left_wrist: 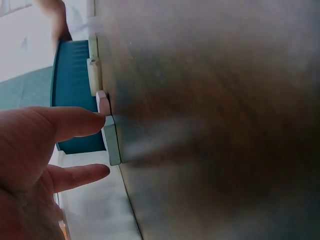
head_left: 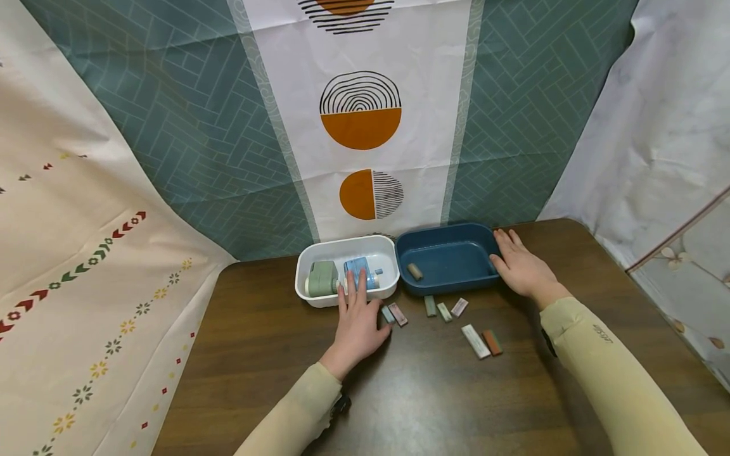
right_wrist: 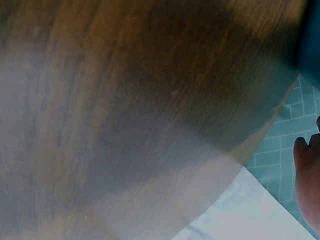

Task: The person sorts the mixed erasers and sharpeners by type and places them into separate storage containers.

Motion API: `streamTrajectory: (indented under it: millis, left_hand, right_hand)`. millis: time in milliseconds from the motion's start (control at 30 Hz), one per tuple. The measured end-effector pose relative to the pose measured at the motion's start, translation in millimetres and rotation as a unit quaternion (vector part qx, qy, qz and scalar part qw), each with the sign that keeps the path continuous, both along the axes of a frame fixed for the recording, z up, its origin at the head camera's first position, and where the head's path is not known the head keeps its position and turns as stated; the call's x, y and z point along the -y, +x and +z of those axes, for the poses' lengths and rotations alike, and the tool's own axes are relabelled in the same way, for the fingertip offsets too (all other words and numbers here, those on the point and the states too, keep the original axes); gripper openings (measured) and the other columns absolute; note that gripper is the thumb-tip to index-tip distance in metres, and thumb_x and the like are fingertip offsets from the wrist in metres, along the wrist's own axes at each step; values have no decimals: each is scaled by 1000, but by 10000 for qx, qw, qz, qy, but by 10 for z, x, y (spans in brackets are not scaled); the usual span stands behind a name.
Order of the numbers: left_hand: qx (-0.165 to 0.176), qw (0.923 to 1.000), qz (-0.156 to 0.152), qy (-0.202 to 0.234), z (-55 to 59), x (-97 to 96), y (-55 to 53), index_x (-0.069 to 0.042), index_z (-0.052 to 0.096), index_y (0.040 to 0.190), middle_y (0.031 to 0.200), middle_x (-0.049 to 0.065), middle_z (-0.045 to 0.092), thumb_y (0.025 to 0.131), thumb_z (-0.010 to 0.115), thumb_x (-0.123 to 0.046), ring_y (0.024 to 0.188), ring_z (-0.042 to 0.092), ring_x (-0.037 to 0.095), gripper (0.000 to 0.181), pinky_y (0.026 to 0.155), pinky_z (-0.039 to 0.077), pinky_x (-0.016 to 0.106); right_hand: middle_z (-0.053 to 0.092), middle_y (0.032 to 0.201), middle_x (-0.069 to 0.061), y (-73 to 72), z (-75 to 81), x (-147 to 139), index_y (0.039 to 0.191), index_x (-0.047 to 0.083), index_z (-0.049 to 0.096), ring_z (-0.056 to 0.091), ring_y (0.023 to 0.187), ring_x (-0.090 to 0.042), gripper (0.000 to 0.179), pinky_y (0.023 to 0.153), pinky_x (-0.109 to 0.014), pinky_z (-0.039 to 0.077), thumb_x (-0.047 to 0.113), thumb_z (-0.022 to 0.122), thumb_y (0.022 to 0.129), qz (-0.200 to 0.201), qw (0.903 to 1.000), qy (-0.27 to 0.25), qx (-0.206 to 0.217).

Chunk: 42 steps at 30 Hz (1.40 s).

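My left hand (head_left: 358, 326) reaches to the front rim of a white tray (head_left: 305, 253), its fingers fairly straight. In the left wrist view, a pale blue-green block (left_wrist: 111, 142) like an eraser lies by the thumb tip, a pink block (left_wrist: 103, 103) beside it; whether the thumb touches either, I cannot tell. A green boxy thing (head_left: 322, 278) and a blue one (head_left: 357, 266) lie in the white tray. My right hand (head_left: 521, 267) rests with extended fingers at the right rim of a dark blue tray (head_left: 450, 237), which holds one brownish block (head_left: 414, 272).
Several small blocks lie before the blue tray: a grey-green one (head_left: 430, 306), a pale green one (head_left: 444, 312) and a pinkish one (head_left: 459, 308). Nearer, a long white block (head_left: 476, 342) lies beside an orange-and-green one (head_left: 492, 342). A patterned curtain (head_left: 228, 158) hangs behind the wooden table (head_left: 256, 380).
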<state>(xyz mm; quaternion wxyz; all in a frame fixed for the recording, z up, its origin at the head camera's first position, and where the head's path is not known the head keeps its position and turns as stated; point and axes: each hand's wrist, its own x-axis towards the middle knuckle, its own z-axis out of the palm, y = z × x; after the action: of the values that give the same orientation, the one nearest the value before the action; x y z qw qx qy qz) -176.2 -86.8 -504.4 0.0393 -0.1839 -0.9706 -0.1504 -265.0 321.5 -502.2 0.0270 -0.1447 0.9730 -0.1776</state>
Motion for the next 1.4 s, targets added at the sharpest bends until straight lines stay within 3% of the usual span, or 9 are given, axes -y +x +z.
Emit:
streamTrajectory:
  millis: [200,600,1000,1400]
  left_hand:
    - [-2,9995,157,-267,14,-50,-29,-6,77,99,177,24,5,87,88,-39,162,-11,48,38,125,-1,69]
    - [-109,9982,214,-555,-22,-92,-89,-7,81,105,177,24,5,86,90,-42,161,-12,47,41,125,1,70]
    - [-115,9993,175,-300,-39,-72,-79,-7,77,88,177,24,9,82,91,-40,162,-8,48,36,126,3,69]
    - [19,10000,84,-26,5,-41,-56,-11,77,88,176,24,12,81,89,-40,162,-11,46,32,126,3,68]
  right_hand:
    - [7,175,-29,2,15,7,169,-6,6,0,162,-48,74,127,-62,13,41,31,117,-15,10000,-17,13]
    - [10,174,-31,4,31,2,168,-8,7,5,161,-49,72,128,-60,13,38,30,117,26,10000,-44,-70]
    - [9,175,-30,1,-5,12,168,-7,7,2,162,-48,72,127,-62,14,38,30,117,13,10000,-67,-56]
    - [9,174,-32,3,11,11,167,-9,6,6,161,-50,72,128,-61,14,37,29,117,54,10000,-3,-37]
